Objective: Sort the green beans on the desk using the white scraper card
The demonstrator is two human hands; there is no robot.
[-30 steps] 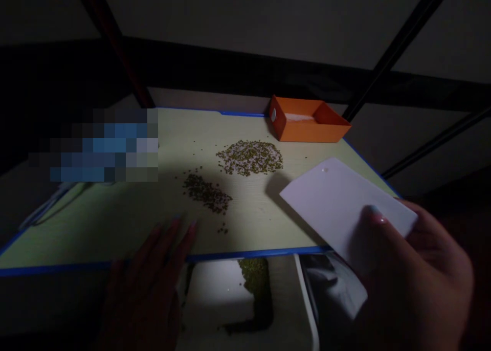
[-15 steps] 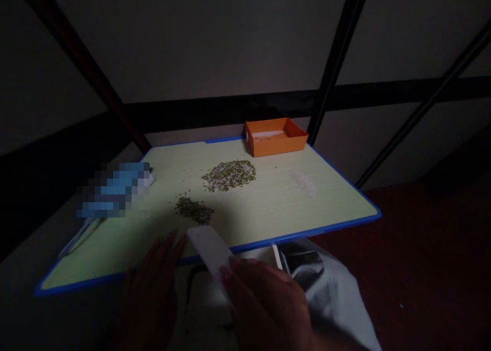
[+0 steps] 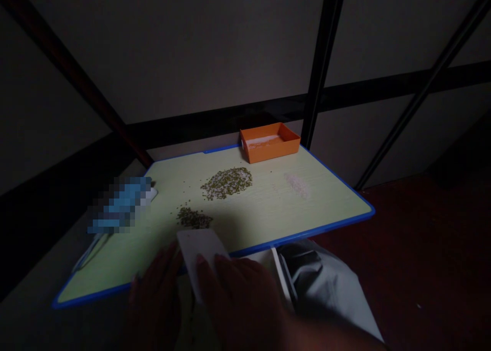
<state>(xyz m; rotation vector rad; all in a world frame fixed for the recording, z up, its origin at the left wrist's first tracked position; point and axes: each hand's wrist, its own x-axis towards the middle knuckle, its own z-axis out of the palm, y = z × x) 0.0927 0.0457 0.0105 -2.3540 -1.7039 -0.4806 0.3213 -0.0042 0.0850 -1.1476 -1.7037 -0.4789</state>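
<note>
From my remote seat I am gripping the card (image 3: 205, 243) with my right hand (image 3: 240, 292), holding my left hand (image 3: 157, 292) open, while dark seeds (image 3: 194, 218) are lying beyond the card on the bench (image 3: 264, 213), separate from green seeds (image 3: 228, 183) and pale grains (image 3: 296, 185).

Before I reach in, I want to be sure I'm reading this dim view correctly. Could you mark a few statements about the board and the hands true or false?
1. The right hand holds a white card. True.
2. The orange tray stands at the near edge of the board. False: it stands at the far edge.
3. The larger grain patch lies closer to the tray than the smaller dark patch does. True.
4. The pale patch lies left of both other patches. False: it lies to their right.
5. The card is nearer to the smaller dark patch than to the pale patch. True.
</note>
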